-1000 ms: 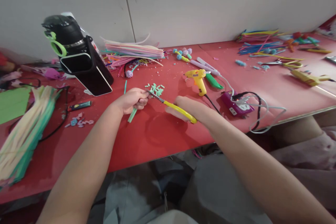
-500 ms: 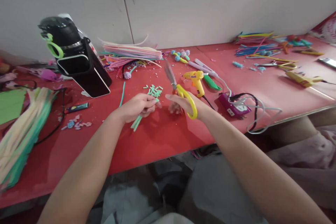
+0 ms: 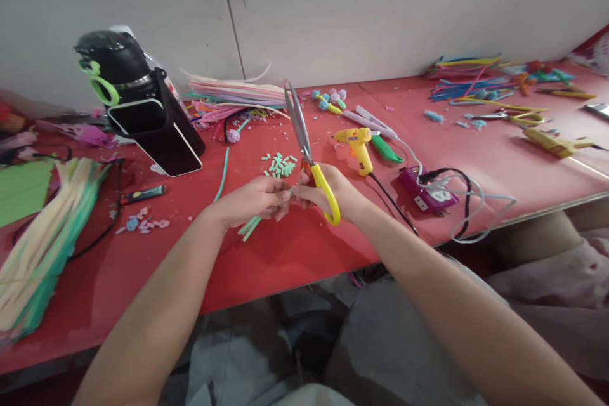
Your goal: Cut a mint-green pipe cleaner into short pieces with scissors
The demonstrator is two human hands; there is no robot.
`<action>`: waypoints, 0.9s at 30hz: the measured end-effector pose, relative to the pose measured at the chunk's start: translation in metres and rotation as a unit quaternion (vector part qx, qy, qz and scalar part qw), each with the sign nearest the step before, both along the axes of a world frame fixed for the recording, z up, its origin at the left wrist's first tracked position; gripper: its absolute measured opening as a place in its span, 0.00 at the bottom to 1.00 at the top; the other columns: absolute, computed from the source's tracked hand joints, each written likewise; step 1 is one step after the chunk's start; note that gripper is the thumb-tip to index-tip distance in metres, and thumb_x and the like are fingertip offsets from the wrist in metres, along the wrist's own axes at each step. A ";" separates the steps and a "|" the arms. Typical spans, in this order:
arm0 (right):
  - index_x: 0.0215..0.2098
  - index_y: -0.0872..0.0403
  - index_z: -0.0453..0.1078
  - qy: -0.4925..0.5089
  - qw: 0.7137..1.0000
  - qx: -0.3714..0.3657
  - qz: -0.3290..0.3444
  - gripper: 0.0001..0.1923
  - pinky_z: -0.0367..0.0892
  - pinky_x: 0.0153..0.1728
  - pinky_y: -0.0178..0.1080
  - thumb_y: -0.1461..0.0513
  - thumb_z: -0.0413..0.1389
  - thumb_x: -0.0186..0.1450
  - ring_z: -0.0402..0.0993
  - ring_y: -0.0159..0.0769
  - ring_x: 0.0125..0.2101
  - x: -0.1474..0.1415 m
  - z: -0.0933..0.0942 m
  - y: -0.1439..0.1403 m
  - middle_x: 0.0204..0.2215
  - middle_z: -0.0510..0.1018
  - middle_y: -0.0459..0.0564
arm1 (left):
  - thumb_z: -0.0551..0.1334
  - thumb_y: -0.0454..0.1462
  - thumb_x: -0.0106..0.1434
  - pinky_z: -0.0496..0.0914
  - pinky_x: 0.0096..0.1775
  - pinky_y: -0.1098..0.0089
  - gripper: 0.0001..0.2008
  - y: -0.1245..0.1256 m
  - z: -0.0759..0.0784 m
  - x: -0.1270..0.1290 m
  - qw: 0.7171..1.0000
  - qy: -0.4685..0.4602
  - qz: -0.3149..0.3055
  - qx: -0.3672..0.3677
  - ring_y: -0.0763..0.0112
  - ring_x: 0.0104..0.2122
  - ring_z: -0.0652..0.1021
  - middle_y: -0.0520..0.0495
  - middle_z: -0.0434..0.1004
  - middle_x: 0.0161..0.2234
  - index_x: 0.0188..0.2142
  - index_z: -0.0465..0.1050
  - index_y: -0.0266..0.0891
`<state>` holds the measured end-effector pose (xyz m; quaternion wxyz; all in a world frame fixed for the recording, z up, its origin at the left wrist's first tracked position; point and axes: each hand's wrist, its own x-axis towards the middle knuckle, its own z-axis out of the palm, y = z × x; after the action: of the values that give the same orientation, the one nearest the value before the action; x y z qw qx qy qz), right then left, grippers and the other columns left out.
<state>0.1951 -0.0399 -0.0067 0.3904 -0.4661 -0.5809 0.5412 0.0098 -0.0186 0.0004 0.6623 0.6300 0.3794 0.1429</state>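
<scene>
My left hand [image 3: 259, 201] is closed around a few mint-green pipe cleaners [image 3: 249, 227], whose long ends stick out below the palm toward me. My right hand [image 3: 328, 193] has scissors [image 3: 299, 127] with yellow handles hooked on it, blades pointing up and away. The fingertips of both hands meet over the pipe cleaners' upper ends; what they pinch there is mostly hidden. Just beyond the hands lies a small heap of short cut green pieces [image 3: 281, 165]. Left of them, a single teal pipe cleaner [image 3: 222, 174] lies on the red table [image 3: 295, 260].
A black bottle [image 3: 162, 120] in a holder stands at left, near a bundle of pale and green pipe cleaners [image 3: 52, 235]. To the right lie a yellow glue gun [image 3: 359, 149] and a purple power strip [image 3: 425, 190] with cables. More pipe cleaners [image 3: 242, 95] lie along the wall.
My right hand has moved left to meet my left hand, its fingertips now touching there. The scissors have swung more upright and shifted left with it.
</scene>
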 end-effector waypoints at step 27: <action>0.22 0.51 0.53 -0.317 0.948 0.038 -0.002 0.30 0.44 0.22 0.36 0.39 0.58 0.60 0.48 0.26 0.21 0.044 0.005 -0.014 0.18 0.53 0.39 | 0.59 0.34 0.64 0.50 0.20 0.75 0.10 0.019 0.001 -0.016 0.941 -0.120 0.295 0.118 0.81 0.16 0.58 0.53 0.60 0.18 0.27 0.73 0.34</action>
<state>0.2391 -0.0535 -0.0020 0.2040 -0.5997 -0.6940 0.3422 -0.0058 0.0005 0.0013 0.5518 0.5420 0.4463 0.4502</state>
